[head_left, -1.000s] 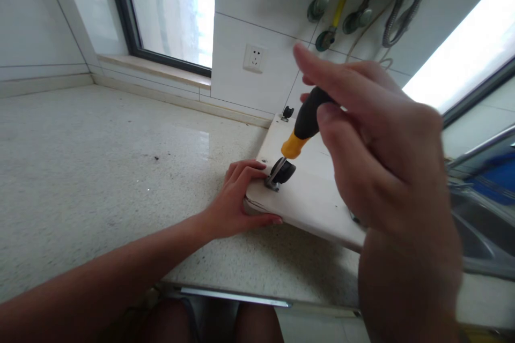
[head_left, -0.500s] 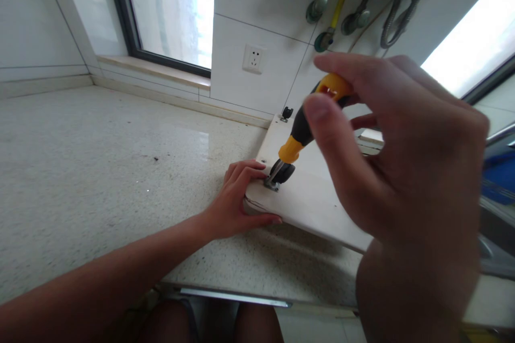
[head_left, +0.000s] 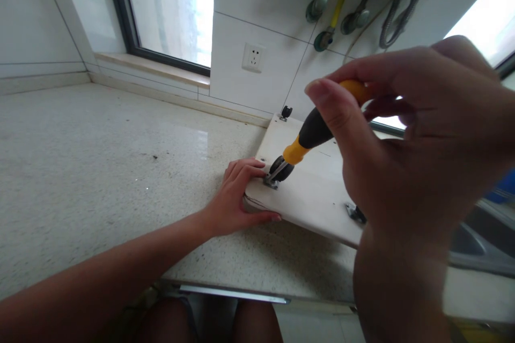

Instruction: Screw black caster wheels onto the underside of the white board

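In our right hand (head_left: pixel 406 134) we grip a yellow-and-black screwdriver (head_left: pixel 316 129), thumb and fingers closed around the upper end of its handle. It slants down past the black caster (head_left: pixel 285 171) to the metal plate (head_left: pixel 272 184) at the near left corner of the white board (head_left: pixel 306 195); we cannot tell whether its tip sits in a screw. With our left hand (head_left: pixel 235 204) we clasp that corner, fingers on top, thumb along the front edge. Our board lies on the counter (head_left: pixel 120 171), near the tiled wall (head_left: pixel 237 32).
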